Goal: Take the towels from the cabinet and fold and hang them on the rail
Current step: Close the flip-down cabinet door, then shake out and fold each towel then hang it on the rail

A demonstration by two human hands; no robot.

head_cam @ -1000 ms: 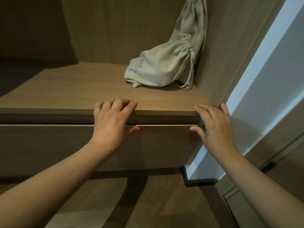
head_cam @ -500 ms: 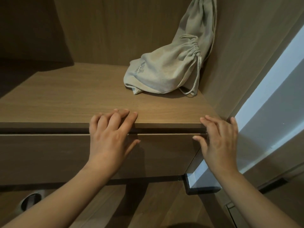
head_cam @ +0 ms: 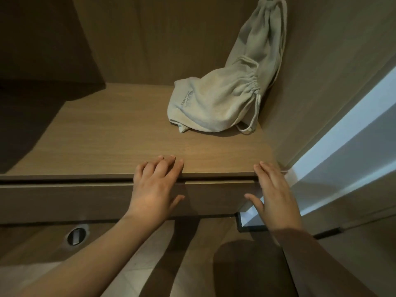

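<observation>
- No towels show yet. I think they may be inside the drawer [head_cam: 64,200] of the cabinet [head_cam: 150,39], and it looks shut.
- Both thumbs have slid from the thin gap at the drawer's top down onto its flat front. The drawer has not come out, so it still needs opening.
- The left hand [head_cam: 155,189] lies flat with its fingers over the shelf [head_cam: 107,146] edge, holding nothing.
- The right hand [head_cam: 276,196] is flat too, fingers straight at the shelf's right end, holding nothing.
- The drawer and shelf are smooth brown wood with straight edges.
- A soft, wrinkly grey string bag [head_cam: 214,103] leans in the back corner.
- A round metal hole [head_cam: 76,235] sits lower left.
</observation>
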